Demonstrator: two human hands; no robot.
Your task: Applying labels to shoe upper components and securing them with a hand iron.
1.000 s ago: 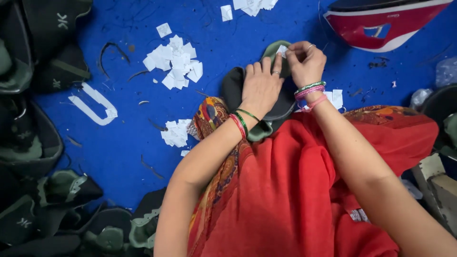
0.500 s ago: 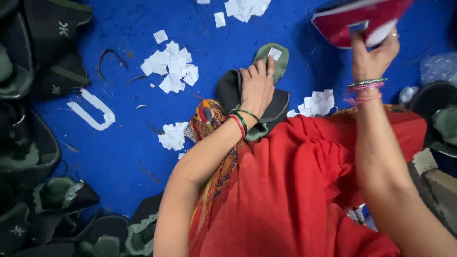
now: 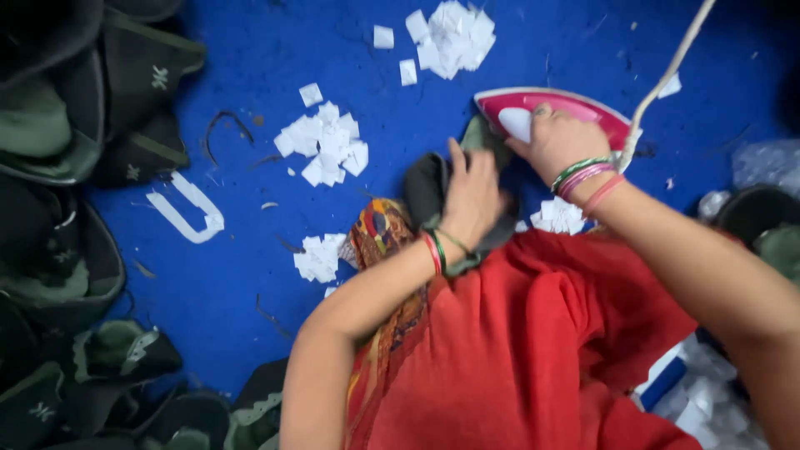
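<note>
Down from the far right came the iron [image 3: 557, 117], right hand [image 3: 560, 143] gripping its handle, its tip at the dark cap piece [image 3: 433, 187] on the blue desk [image 3: 250, 108]. Left hand [image 3: 472, 196] lay flat on it, fingers open. Pressing seemed barely begun; paper squares [image 3: 327, 148] waited left.

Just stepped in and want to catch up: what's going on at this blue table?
A person in red holds a dark fabric piece flat on the blue surface with the left hand. The right hand grips a pink and white iron at the piece's far end. White paper squares lie scattered around, with stacks of dark pieces at left.
</note>
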